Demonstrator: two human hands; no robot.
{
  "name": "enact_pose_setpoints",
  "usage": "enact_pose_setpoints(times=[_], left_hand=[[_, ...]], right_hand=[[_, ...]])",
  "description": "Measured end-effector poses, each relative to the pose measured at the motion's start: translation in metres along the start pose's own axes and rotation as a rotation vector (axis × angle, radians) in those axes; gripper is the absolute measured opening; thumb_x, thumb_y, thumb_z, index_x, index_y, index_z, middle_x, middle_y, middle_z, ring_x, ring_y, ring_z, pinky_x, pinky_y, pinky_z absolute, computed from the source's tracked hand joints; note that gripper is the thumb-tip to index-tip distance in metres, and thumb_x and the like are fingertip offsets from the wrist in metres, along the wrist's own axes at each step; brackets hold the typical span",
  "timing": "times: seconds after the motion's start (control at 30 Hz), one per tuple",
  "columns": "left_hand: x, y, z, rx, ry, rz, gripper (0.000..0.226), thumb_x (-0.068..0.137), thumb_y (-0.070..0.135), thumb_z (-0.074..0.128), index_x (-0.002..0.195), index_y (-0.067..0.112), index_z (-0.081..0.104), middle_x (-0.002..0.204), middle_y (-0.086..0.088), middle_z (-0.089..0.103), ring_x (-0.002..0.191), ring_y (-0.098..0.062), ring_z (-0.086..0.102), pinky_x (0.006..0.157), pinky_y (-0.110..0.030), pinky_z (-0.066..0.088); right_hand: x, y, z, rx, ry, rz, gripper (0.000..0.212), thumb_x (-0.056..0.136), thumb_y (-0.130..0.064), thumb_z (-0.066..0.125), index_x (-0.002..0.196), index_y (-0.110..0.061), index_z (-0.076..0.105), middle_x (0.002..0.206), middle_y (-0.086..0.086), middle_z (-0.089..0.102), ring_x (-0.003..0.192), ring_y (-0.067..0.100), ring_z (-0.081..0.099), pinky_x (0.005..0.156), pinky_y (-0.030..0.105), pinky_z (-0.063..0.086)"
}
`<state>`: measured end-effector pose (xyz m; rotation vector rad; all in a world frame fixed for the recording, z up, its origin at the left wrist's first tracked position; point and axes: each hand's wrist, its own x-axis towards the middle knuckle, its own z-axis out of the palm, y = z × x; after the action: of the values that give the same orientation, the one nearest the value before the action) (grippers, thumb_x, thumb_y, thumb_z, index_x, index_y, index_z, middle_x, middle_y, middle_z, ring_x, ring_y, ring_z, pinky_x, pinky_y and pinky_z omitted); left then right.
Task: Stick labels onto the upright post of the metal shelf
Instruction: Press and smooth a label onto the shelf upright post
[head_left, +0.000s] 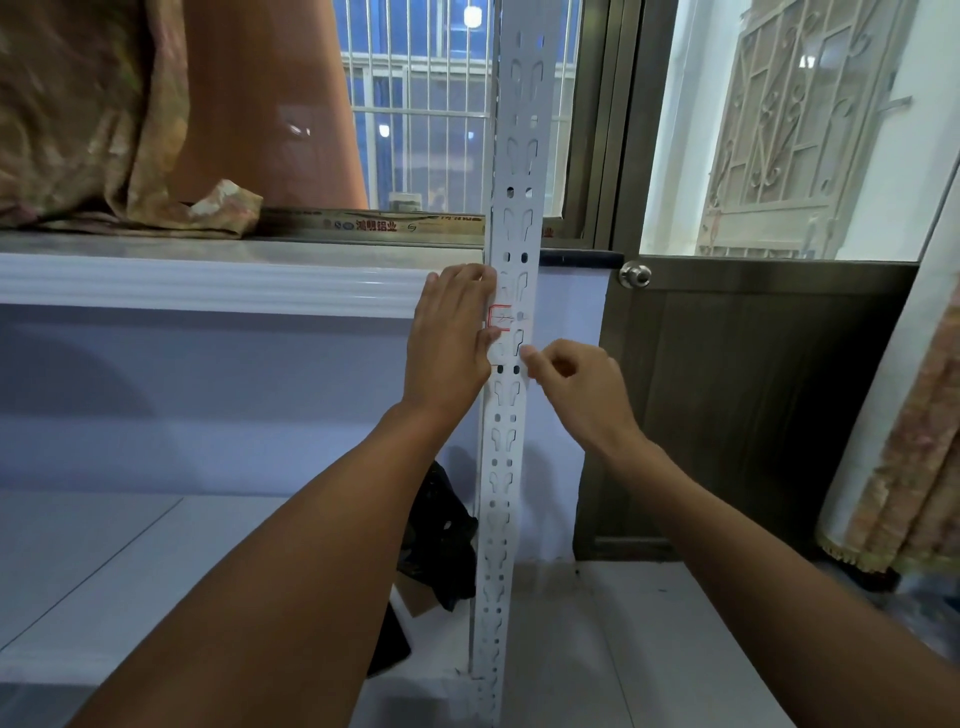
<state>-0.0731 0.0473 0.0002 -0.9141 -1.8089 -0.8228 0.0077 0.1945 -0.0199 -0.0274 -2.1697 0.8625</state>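
Observation:
A white perforated metal post (511, 156) stands upright in the middle of the view. A white label with a red border (503, 318) sits on the post at hand height. My left hand (452, 332) lies flat with its fingers apart against the post's left edge, beside that label. My right hand (576, 384) is at the post's right edge, its thumb and forefinger pinched on the edge of a second white label (506, 352) just below the first.
A white shelf beam (208, 283) runs left from the post, with patterned cloth (93, 114) on top. A lower shelf board (130, 561) lies below. A black bag (441, 525) sits behind the post. A brown door with a knob (635, 274) stands to the right.

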Motion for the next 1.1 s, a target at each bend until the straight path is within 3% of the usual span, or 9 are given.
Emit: enact_pose_setpoints(times=[0.1,0.17,0.27,0.43,0.6,0.77,0.93,1.1], left_hand=[[0.001,0.001,-0.005,0.004,-0.046,0.001,0.054,0.086,0.006,0.074,0.136,0.009,0.053,0.141,-0.006,0.054,0.137,-0.025,0.046,0.127,-0.047,0.02],[0.001,0.001,-0.007,0.013,-0.071,-0.003,0.057,0.085,0.007,0.076,0.137,0.009,0.052,0.142,-0.006,0.054,0.138,-0.025,0.046,0.127,-0.048,0.021],[0.002,-0.001,-0.008,0.015,-0.08,-0.003,0.058,0.085,0.006,0.076,0.137,0.011,0.053,0.142,-0.004,0.054,0.138,-0.022,0.046,0.127,-0.046,0.021],[0.002,0.001,-0.013,-0.033,-0.046,-0.015,0.057,0.083,0.007,0.078,0.135,0.011,0.054,0.14,-0.004,0.057,0.134,-0.022,0.05,0.127,-0.042,0.022],[0.002,0.002,-0.014,-0.064,-0.018,-0.025,0.049,0.08,0.007,0.081,0.123,0.01,0.057,0.135,-0.003,0.058,0.127,-0.023,0.054,0.122,-0.033,0.023],[0.002,0.003,-0.014,-0.041,-0.007,-0.011,0.041,0.08,0.002,0.081,0.114,0.009,0.06,0.137,-0.006,0.059,0.13,-0.025,0.054,0.122,-0.033,0.02],[0.002,0.002,-0.012,-0.042,-0.014,-0.012,0.036,0.08,0.001,0.08,0.109,0.012,0.061,0.138,-0.004,0.058,0.132,-0.023,0.053,0.122,-0.028,0.015],[0.002,0.0,-0.009,-0.023,-0.014,-0.01,0.032,0.081,0.002,0.079,0.104,0.015,0.062,0.14,-0.003,0.057,0.137,-0.022,0.048,0.123,-0.028,0.012]], right_hand=[[0.003,-0.001,0.002,-0.049,0.09,-0.187,0.007,0.097,-0.024,0.063,0.099,-0.02,0.068,0.103,-0.004,0.065,0.088,0.009,0.06,0.081,0.026,0.055],[0.007,-0.006,0.003,-0.1,0.107,-0.286,0.021,0.097,-0.017,0.064,0.117,-0.019,0.066,0.117,-0.002,0.061,0.102,0.012,0.056,0.089,0.022,0.049],[0.014,-0.019,0.005,-0.131,0.124,-0.357,0.029,0.097,-0.016,0.064,0.126,-0.014,0.063,0.12,0.002,0.062,0.107,0.016,0.056,0.091,0.025,0.048],[0.025,-0.026,0.005,-0.14,0.155,-0.36,0.022,0.097,-0.016,0.063,0.119,-0.009,0.065,0.111,0.005,0.063,0.1,0.017,0.06,0.088,0.035,0.055],[0.021,-0.027,0.011,-0.084,0.218,-0.272,0.014,0.097,-0.018,0.065,0.108,-0.009,0.067,0.101,0.003,0.064,0.087,0.013,0.061,0.082,0.032,0.056],[0.013,-0.04,0.026,0.035,0.318,-0.049,0.011,0.097,-0.021,0.065,0.099,-0.014,0.073,0.095,0.0,0.069,0.084,0.012,0.064,0.08,0.031,0.057],[0.011,-0.048,0.031,0.12,0.358,0.031,0.012,0.096,-0.02,0.066,0.097,-0.012,0.075,0.094,0.001,0.072,0.083,0.011,0.065,0.077,0.024,0.057],[0.013,-0.051,0.032,0.052,0.348,0.037,0.012,0.096,-0.017,0.066,0.091,-0.01,0.074,0.094,0.002,0.07,0.079,0.008,0.061,0.062,0.001,0.041]])
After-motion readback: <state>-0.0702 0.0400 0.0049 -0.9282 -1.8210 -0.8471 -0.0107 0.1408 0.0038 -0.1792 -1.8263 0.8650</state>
